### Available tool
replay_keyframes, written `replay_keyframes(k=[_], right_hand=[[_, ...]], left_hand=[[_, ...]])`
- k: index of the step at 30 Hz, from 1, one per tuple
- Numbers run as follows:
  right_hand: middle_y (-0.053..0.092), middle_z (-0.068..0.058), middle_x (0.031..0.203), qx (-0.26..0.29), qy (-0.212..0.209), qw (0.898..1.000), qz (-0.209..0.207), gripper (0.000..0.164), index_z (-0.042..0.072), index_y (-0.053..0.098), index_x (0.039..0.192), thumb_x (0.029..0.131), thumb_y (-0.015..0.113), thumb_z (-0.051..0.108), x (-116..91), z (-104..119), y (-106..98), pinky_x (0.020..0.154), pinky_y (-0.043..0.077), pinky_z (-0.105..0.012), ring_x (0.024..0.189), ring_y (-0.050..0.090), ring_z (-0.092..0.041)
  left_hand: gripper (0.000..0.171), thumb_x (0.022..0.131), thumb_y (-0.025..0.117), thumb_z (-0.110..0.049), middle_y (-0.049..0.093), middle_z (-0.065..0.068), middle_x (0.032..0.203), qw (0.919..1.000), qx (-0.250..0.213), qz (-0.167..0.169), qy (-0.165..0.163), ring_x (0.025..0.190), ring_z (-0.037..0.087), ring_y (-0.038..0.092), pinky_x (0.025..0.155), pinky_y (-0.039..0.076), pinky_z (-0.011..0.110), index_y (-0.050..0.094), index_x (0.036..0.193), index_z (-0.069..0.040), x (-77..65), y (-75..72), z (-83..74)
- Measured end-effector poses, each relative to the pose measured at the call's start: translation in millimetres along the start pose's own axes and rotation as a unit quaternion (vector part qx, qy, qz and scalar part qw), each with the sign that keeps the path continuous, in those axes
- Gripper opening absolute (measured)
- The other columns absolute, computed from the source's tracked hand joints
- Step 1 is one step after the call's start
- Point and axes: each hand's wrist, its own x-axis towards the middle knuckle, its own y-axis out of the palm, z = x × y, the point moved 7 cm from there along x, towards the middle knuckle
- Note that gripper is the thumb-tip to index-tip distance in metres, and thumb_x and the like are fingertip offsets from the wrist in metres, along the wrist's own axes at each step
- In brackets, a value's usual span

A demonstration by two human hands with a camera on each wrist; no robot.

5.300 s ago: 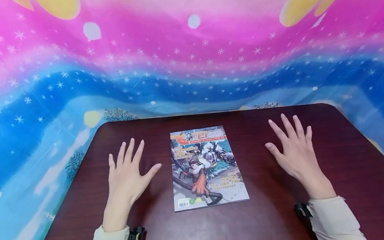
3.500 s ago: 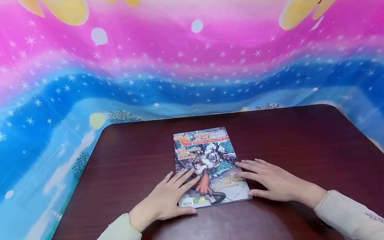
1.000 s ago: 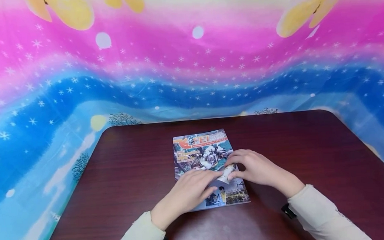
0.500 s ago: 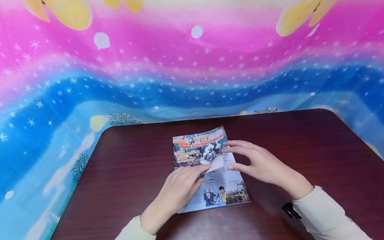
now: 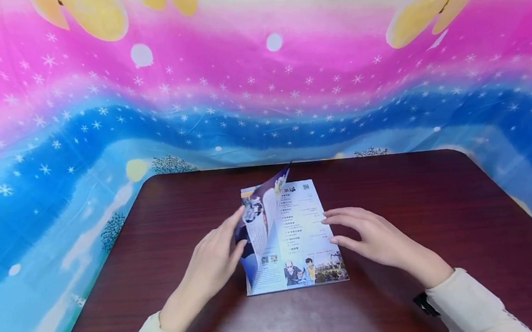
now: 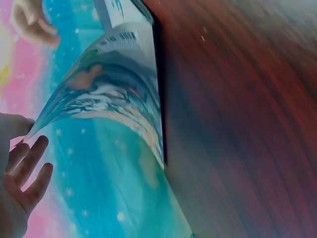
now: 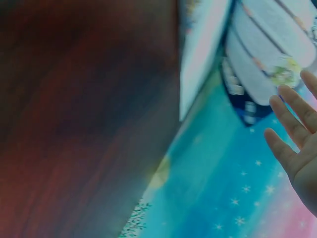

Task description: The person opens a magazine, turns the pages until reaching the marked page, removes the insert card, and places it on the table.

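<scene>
A magazine (image 5: 305, 230) lies in the middle of the table, its front cover (image 5: 262, 220) lifted and tilted up toward the left. Beneath the cover, a contents page shows printed lines and cartoon figures at the bottom. My left hand (image 5: 207, 260) pinches the cover's free edge between thumb and fingers; the left wrist view has the same hand (image 6: 25, 173) with the curved cover (image 6: 104, 84). Over the magazine's right edge, my right hand (image 5: 373, 235) hovers with fingers spread. In the right wrist view that hand (image 7: 302, 144) holds nothing, the raised cover (image 7: 265, 54) beyond it.
The dark red-brown wooden table (image 5: 159, 225) has rounded far corners. A pink and blue patterned cloth (image 5: 261, 99) hangs behind it and along both sides. Dark straps circle both wrists, at the ends of pale sleeves (image 5: 465, 301).
The cover, earlier closed and then curled at its lower right corner, has swung up and left with my left hand. My right hand has let go of it and drawn slightly right.
</scene>
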Motion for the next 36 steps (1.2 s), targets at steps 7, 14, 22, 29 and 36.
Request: replay_keyframes(k=[7, 14, 22, 29, 36], right_hand=[[0.064, 0.001, 0.128, -0.024, -0.007, 0.999, 0.035, 0.034, 0.017, 0.070, 0.122, 0.090, 0.075, 0.029, -11.4, -7.8, 16.4, 0.100, 0.047, -0.045, 0.120, 0.058, -0.020], [0.064, -0.001, 0.128, -0.030, -0.007, 0.996, 0.085, 0.034, 0.017, 0.070, 0.122, 0.090, 0.075, 0.027, -22.1, -14.5, 32.3, 0.098, 0.048, -0.046, 0.119, 0.059, -0.022], [0.060, -0.004, 0.134, -0.032, 0.007, 0.992, 0.124, 0.040, 0.017, 0.068, 0.125, 0.087, 0.077, 0.030, -30.4, -20.6, 46.0, 0.098, 0.047, -0.048, 0.122, 0.057, -0.025], [0.054, -0.007, 0.142, -0.041, 0.016, 0.989, 0.141, 0.048, 0.016, 0.066, 0.128, 0.085, 0.079, 0.033, -34.4, -21.8, 53.0, 0.101, 0.045, -0.049, 0.129, 0.052, -0.028], [0.049, -0.008, 0.148, -0.043, 0.030, 0.986, 0.160, 0.054, 0.017, 0.064, 0.132, 0.084, 0.080, 0.032, -36.8, -23.4, 57.0, 0.102, 0.043, -0.052, 0.132, 0.049, -0.030]], left_hand=[[0.098, 0.076, 0.085, -0.003, 0.057, 0.018, 0.135, 0.9982, -0.011, -0.028, -0.052, 0.082, 0.022, 0.063, 0.069, 0.057, 0.037, 0.028, 0.155, -0.007, -16.0, -20.8, 24.3], [0.103, 0.072, 0.086, 0.004, 0.047, 0.022, 0.143, 0.9929, -0.029, -0.048, -0.105, 0.106, 0.037, 0.063, 0.077, 0.056, 0.050, 0.026, 0.155, -0.007, -33.6, -34.9, 44.6], [0.097, 0.069, 0.090, -0.003, 0.053, 0.024, 0.135, 0.9800, -0.012, -0.082, -0.181, 0.109, 0.042, 0.060, 0.074, 0.052, 0.059, 0.036, 0.151, -0.007, -60.9, -51.1, 67.5], [0.084, 0.072, 0.089, -0.007, 0.056, 0.023, 0.132, 0.9662, 0.000, -0.065, -0.249, 0.115, 0.043, 0.057, 0.077, 0.048, 0.060, 0.046, 0.144, -0.005, -79.4, -62.7, 89.0], [0.079, 0.075, 0.088, -0.013, 0.050, 0.027, 0.131, 0.9599, -0.006, 0.031, -0.279, 0.115, 0.045, 0.052, 0.084, 0.044, 0.064, 0.046, 0.140, 0.001, -93.7, -54.6, 109.3]])
